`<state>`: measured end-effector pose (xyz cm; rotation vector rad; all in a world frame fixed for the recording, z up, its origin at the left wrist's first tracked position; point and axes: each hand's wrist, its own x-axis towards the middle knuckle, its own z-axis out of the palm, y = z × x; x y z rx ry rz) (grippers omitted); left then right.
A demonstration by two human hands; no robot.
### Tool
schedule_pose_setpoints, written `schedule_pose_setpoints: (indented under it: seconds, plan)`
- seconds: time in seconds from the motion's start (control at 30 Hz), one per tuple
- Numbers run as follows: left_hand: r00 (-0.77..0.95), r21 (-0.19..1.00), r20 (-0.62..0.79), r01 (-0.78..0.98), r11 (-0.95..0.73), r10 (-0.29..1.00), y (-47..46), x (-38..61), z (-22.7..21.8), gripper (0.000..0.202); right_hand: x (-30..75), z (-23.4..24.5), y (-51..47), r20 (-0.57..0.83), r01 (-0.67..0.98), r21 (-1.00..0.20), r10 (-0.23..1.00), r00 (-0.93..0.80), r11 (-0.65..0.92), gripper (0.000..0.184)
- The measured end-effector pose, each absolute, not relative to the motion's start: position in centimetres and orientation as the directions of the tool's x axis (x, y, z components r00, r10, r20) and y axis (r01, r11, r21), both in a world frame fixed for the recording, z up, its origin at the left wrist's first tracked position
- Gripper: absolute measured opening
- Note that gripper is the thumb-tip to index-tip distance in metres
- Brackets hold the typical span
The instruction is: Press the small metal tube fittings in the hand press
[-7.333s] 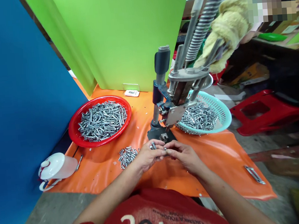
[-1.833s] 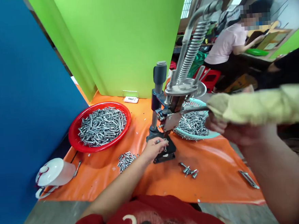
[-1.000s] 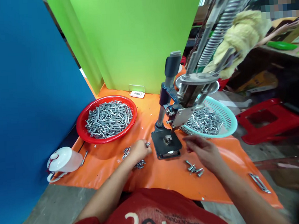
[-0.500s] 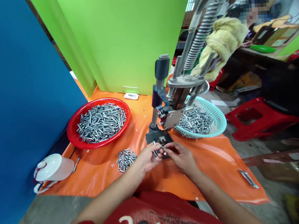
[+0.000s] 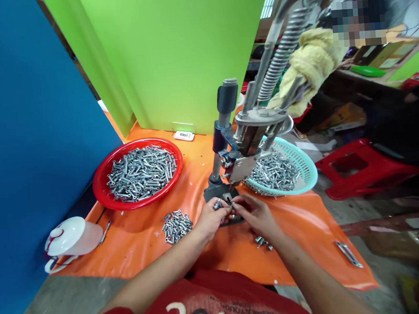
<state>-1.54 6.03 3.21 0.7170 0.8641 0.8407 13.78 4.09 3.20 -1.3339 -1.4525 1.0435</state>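
My left hand [image 5: 208, 220] and my right hand [image 5: 255, 214] meet just in front of the dark base [image 5: 219, 194] of a hand press [image 5: 244, 140]. Both are closed, pinching small silver metal parts [image 5: 218, 204] between the fingertips. A small heap of the same parts [image 5: 176, 223] lies on the orange sheet [image 5: 300, 227] left of my left hand. A few more parts [image 5: 262, 242] lie by my right wrist. The press's lever with its yellow padded grip [image 5: 309, 66] stands raised at the upper right.
A red bowl [image 5: 103, 176] full of metal parts sits at the left, a turquoise basket [image 5: 308, 167] of parts at the right behind the press. A white lidded cup [image 5: 70, 238], a metal clip [image 5: 349, 254], a red stool [image 5: 364, 165], green and blue panels, and another person at the far right.
A second ago my hands were apart, the left at the heap, the right above the sheet. They have come together at the press base with parts pinched. Earlier my right hand had the lever down.
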Motion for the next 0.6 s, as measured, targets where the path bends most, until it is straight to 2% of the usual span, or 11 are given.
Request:
schedule_pose_setpoints:
  seconds: [0.13,0.27,0.33,0.47,0.6]
  plan:
    - [0.325,0.93,-0.242,-0.192,0.315,0.914,6.3,-1.5,2.7,0.019,14.2,2.7,4.8,0.147,0.387,-0.91,0.989,-0.028,0.146,0.021]
    - [0.213,0.989,-0.129,0.098,0.11,0.968,6.9,-1.8,2.0,0.012,14.5,1.2,5.6,0.23,0.454,-0.865,0.973,-0.019,0.213,0.017]
    - [0.191,0.971,-0.069,0.24,0.022,0.979,7.2,-1.9,1.6,0.015,14.7,0.5,6.0,0.279,0.475,-0.838,0.959,-0.047,0.267,0.016]
    - [0.216,0.875,0.041,0.464,-0.139,0.976,7.9,-1.9,1.0,0.036,14.7,-0.2,6.9,0.373,0.461,-0.799,0.92,-0.123,0.386,0.014]
    - [0.26,0.779,0.084,0.585,-0.226,0.962,8.5,-1.7,1.0,0.027,14.7,-0.4,7.8,0.422,0.438,-0.783,0.895,-0.148,0.442,0.015]
